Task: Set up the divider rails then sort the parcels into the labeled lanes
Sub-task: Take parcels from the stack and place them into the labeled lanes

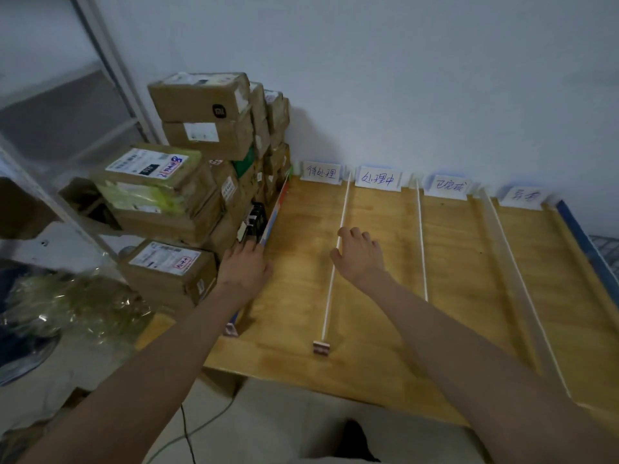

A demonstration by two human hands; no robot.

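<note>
Thin white divider rail (336, 259) lies front to back on the wooden worktop (462, 262), between the two leftmost labeled lanes. Right hand (360, 254) loosely curled over its middle, grip unclear. Left hand (246, 266) flat-fingered against the coloured rail (273, 216) beside stacked parcels (201, 155). Looks light, springy; best held mid-length.

The table (385, 279) is made of yellowish wood with visible grain and a faintly satin, smooth finish, and the thin white divider rails (335, 262) laid on it appear smooth and matt, though their material cannot be determined. The stacked parcels (201, 105) are formed of matt brown cardboard, sealed with glossy tape and marked with white paper stickers, while the lane labels (378, 178) against the matt painted wall (402, 78) are seen as plain white paper written on in ink. A crinkled, shiny plastic film (67, 303) is seen at the lower left.
</note>
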